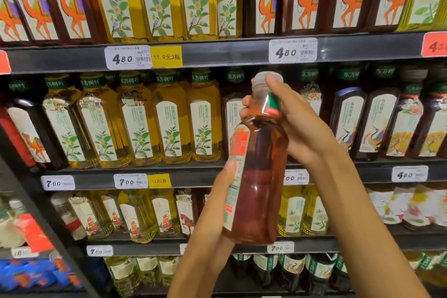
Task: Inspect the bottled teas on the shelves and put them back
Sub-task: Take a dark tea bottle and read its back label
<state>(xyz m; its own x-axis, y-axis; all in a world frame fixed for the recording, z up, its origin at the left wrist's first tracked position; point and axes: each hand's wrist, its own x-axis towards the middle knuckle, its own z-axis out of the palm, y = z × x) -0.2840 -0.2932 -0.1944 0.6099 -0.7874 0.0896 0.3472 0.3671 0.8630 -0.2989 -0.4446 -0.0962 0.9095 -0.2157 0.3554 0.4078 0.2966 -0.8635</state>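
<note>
Two hands, left (pixel 212 215) and right (pixel 297 128), hold one amber tea bottle (pixel 258 176). Four shelf rails (pixel 217 52) show. Price tags (pixel 292 50): roughly a dozen, the blurred edges making that uncertain.

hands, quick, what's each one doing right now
Left hand: holds the lower body of the amber tea bottle, thumb on its label.
Right hand: grips the same bottle's neck, just under the cap.
</note>
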